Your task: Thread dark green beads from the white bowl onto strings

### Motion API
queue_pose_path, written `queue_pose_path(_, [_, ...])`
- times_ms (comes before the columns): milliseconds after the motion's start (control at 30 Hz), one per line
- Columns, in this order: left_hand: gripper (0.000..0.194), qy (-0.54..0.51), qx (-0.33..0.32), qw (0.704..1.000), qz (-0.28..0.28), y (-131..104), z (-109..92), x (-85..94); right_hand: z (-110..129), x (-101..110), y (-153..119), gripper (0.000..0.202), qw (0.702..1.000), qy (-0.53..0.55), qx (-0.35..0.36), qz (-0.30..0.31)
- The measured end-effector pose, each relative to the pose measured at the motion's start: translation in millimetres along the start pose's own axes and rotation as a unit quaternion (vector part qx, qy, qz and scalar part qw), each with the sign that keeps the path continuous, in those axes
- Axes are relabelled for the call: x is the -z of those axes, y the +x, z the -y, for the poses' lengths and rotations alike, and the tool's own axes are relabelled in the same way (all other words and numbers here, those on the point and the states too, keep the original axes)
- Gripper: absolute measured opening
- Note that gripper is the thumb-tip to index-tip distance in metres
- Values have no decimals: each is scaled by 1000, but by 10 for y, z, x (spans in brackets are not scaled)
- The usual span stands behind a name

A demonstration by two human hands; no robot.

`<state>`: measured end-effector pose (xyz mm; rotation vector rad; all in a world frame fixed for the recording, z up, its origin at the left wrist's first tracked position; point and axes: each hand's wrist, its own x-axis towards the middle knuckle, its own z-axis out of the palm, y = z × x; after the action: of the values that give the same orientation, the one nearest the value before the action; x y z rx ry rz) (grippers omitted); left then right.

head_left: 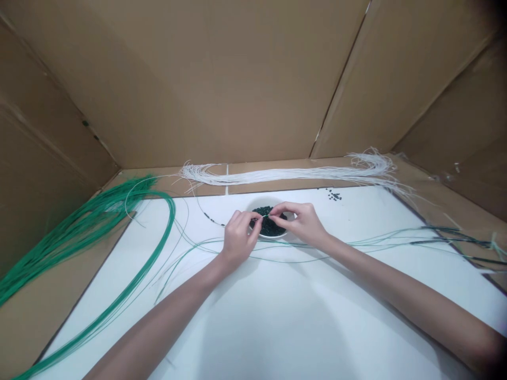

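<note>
A white bowl (273, 237) full of small dark beads (270, 226) stands near the middle of the white board. My left hand (240, 236) is over the bowl's left side, thumb and forefinger pinched on a thin strand that carries some dark beads (212, 218) to its left. From the right, my right hand (300, 221) reaches over the bowl, its thumb and forefinger pinched together at the strand's other end. The fingertips of both hands are a short gap apart, and a light bit of strand shows between them. Whether a bead is in the right fingertips is too small to tell.
A bundle of white strands (285, 175) lies along the back of the white board (253, 316). Green strands (91, 221) spread over the left side. Thin green strands with dark beaded ends (447, 240) stretch to the right. Loose beads (335, 195) lie behind the bowl. Cardboard walls surround the board.
</note>
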<state>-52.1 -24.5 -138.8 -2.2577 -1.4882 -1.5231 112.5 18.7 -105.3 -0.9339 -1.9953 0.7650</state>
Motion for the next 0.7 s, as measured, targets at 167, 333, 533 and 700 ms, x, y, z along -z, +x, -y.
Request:
queue_pose_path(167, [5,6,-19,1000,15,-2,-9,11,-19,-8,-8,8,991,-101,88,-4])
queue_pose_path(333, [7,18,-30,999,28,0,-9,19,-42,-14,7,13,973,-170,154,3])
queue_pose_path(533, [8,34,-41,998,23,-11,-1,26,-5,-15,16,10,988,-123,96,11])
queue_pose_path(700, [9,35,-40,998,21,-11,3,30,18,3,12,11,1000,-17,-15,3])
